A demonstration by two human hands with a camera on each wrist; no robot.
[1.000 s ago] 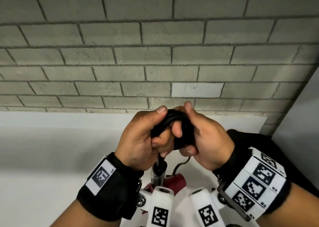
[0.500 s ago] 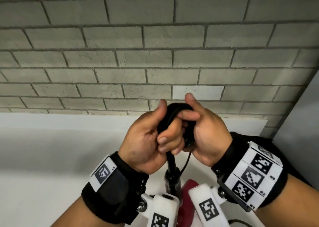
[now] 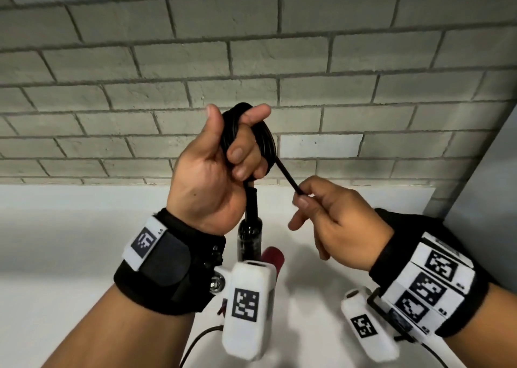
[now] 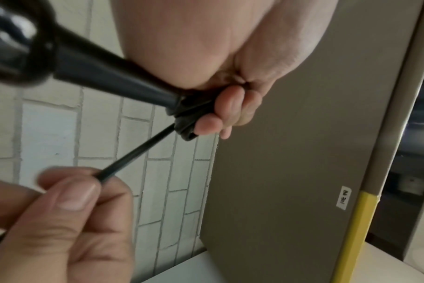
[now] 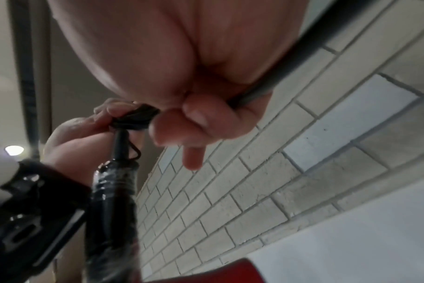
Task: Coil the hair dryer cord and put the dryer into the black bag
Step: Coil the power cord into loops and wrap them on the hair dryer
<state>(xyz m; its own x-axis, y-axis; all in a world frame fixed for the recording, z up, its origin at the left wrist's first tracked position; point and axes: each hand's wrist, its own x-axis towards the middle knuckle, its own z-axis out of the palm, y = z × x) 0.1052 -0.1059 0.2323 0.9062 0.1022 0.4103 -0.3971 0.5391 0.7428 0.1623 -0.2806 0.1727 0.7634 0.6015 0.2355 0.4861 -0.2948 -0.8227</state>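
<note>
My left hand (image 3: pixel 223 166) is raised in front of the brick wall and grips a tight coil of black cord (image 3: pixel 265 138), its fingers curled through the loops. The hair dryer hangs below that hand by its black handle (image 3: pixel 249 236), and its dark red body (image 3: pixel 272 257) peeks out behind the wrist camera. A straight stretch of cord (image 3: pixel 288 176) runs down right from the coil to my right hand (image 3: pixel 330 216), which pinches it between thumb and forefinger. The left wrist view shows the coil (image 4: pixel 189 118) in my fingers and the cord (image 4: pixel 133 155) stretched taut to the other hand. The black bag is out of sight.
A grey brick wall (image 3: pixel 251 59) stands close ahead above a white surface (image 3: pixel 70 227). A grey panel (image 3: pixel 484 171) rises at the right. A thin cable (image 3: pixel 195 345) hangs from the wrist cameras near the bottom.
My hands, pressed together on the coil before, have parted. The left hand rose with the coil; the right hand drew away down right, pulling a length of cord straight.
</note>
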